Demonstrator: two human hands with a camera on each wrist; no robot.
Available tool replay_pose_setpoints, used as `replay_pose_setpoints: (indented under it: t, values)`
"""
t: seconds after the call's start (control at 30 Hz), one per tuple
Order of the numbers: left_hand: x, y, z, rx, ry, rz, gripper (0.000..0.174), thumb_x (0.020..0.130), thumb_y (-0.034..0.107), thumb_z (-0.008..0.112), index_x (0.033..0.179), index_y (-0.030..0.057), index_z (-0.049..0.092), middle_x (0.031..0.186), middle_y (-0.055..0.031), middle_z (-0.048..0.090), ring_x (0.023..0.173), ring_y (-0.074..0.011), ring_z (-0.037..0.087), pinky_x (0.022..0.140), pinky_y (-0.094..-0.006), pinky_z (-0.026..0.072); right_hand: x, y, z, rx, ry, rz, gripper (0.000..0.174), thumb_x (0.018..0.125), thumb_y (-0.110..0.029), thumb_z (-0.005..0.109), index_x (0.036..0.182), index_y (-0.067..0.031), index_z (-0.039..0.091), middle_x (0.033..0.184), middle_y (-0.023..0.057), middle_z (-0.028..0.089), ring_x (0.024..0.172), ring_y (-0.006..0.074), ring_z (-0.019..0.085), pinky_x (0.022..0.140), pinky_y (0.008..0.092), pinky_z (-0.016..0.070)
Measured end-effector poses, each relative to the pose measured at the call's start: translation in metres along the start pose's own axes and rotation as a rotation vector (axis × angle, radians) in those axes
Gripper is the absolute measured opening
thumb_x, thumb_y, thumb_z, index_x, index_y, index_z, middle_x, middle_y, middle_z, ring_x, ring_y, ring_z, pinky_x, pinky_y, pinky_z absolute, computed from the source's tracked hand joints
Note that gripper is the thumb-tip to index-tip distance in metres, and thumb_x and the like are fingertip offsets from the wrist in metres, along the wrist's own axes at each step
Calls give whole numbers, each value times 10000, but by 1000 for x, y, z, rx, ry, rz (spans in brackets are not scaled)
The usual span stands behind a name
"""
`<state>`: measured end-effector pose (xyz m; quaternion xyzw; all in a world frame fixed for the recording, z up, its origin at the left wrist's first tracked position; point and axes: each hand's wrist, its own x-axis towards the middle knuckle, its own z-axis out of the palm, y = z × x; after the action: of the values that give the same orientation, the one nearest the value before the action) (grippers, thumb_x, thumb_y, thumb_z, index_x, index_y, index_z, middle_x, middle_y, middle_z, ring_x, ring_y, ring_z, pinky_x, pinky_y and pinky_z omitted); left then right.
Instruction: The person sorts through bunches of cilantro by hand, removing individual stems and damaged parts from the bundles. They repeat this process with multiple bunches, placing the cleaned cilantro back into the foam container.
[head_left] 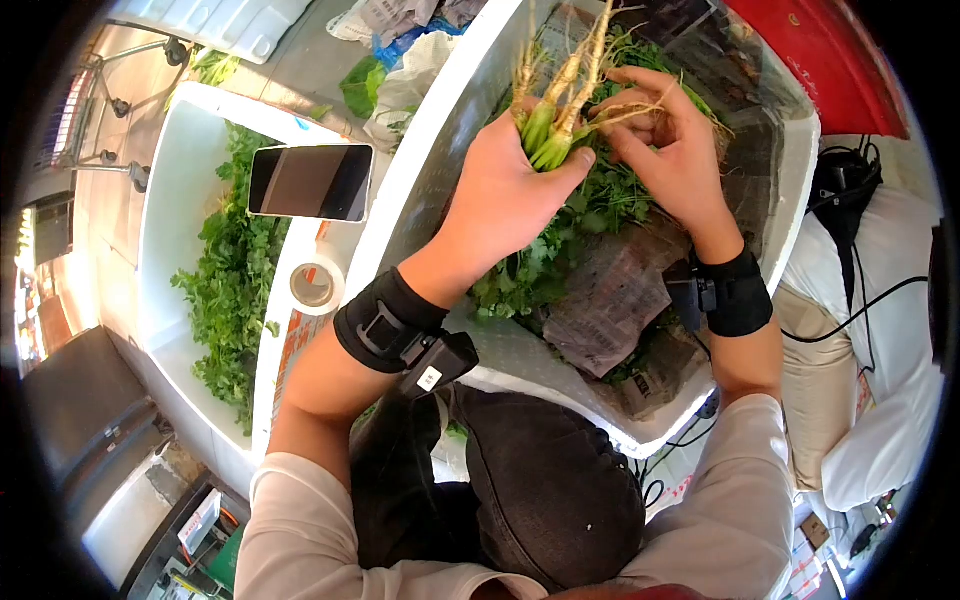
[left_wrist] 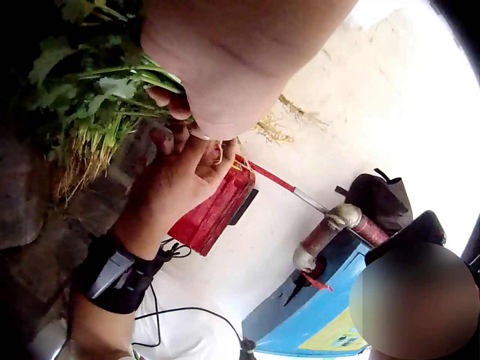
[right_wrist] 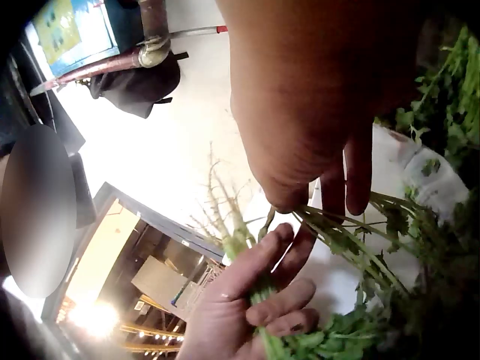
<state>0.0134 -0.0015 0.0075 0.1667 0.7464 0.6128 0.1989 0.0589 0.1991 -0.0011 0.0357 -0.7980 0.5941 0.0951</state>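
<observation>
The left hand (head_left: 515,185) grips a bunch of leafy green herbs, its pale roots (head_left: 575,85) pointing up and its leaves (head_left: 540,262) hanging below. Close to its right, the right hand (head_left: 675,150) has thumb and fingers bent together at thin stems or roots. In the right wrist view, the right hand (right_wrist: 322,120) pinches thin leafy stems (right_wrist: 367,240) beside the left hand (right_wrist: 247,300), which holds the root end of the bunch. The left wrist view has the left hand (left_wrist: 225,67) above the right hand (left_wrist: 176,180), fingertips partly hidden.
A white foam box (head_left: 400,190) surrounds the work, with newspaper (head_left: 610,300) and more herbs inside. To the left, another foam box (head_left: 165,220) contains greens (head_left: 235,280). A phone (head_left: 311,182) and a tape roll (head_left: 315,284) lie between them. A red object (head_left: 840,60) stands top right.
</observation>
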Motion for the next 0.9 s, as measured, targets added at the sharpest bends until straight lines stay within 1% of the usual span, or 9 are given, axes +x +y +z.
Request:
replay_pose_setpoints:
  t: [0.07, 0.17, 0.27, 0.33, 0.4, 0.47, 0.5, 0.6, 0.9]
  values:
    - [3, -10, 4, -18, 20, 226, 264, 897, 148, 759, 1091, 1, 655, 831, -13, 673, 727, -76, 586, 667, -278, 498, -3, -5, 8, 102, 21, 9, 499, 915, 25, 705, 1374, -35, 519, 1078, 60, 684, 911, 149, 717, 766, 279, 586]
    - [3, -6, 3, -6, 16, 180, 283, 853, 137, 779, 1037, -21, 632, 841, -76, 681, 733, -157, 606, 709, -351, 514, -5, -8, 8, 194, 23, -14, 472, 921, 11, 705, 1356, -14, 524, 1046, 58, 684, 914, 136, 712, 732, 267, 582]
    - [2, 0, -1, -4, 34, 61, 226, 876, 126, 757, 1011, -16, 644, 805, -60, 672, 714, -138, 592, 689, -332, 502, -3, -7, -2, 260, 91, 52, 409, 935, -44, 714, 1315, -21, 564, 1024, 53, 682, 895, 111, 702, 686, 249, 557]
    - [3, 0, -1, -7, 35, 5, 198, 887, 121, 746, 998, -13, 650, 786, -52, 667, 705, -128, 585, 678, -323, 496, 0, 4, -12, 25, 333, 71, 362, 954, -147, 722, 1271, -24, 599, 1029, 45, 683, 858, 109, 699, 658, 255, 531]
    - [4, -1, 1, -197, 74, -15, 175, 905, 119, 727, 993, -11, 649, 783, -22, 656, 713, -106, 574, 666, -305, 486, 3, 10, -11, -195, 393, 101, 384, 957, -239, 734, 1265, -37, 624, 1058, 43, 689, 890, 119, 686, 700, 284, 538]
    - [3, -1, 1, -213, 81, 0, 163, 916, 120, 721, 997, -5, 653, 774, 1, 644, 666, -81, 557, 612, -290, 471, 3, 13, -8, -63, 108, -15, 445, 946, -284, 752, 1295, -40, 620, 1111, 51, 695, 961, 129, 664, 788, 301, 551]
    - [2, 2, 0, -202, 61, -34, 172, 934, 117, 711, 1048, 15, 633, 801, 3, 637, 639, -69, 539, 570, -261, 455, 5, 14, -10, 150, -30, 32, 458, 941, -277, 759, 1309, -37, 627, 1172, 56, 691, 1031, 138, 646, 854, 312, 553]
    - [0, 10, -3, -235, 45, -96, 189, 948, 121, 703, 1092, 34, 615, 810, 2, 619, 604, -67, 521, 537, -240, 442, 2, 8, -12, 145, -264, 104, 446, 939, -258, 763, 1297, -24, 640, 1209, 52, 682, 1060, 151, 653, 884, 323, 554]
    - [6, 9, -5, -561, 128, -171, 176, 946, 90, 683, 1055, 76, 546, 883, -26, 650, 581, -67, 440, 540, -268, 408, 3, 5, -27, 245, -446, 3, 451, 811, -66, 842, 1229, -17, 680, 1266, 95, 631, 1119, 190, 630, 957, 337, 539]
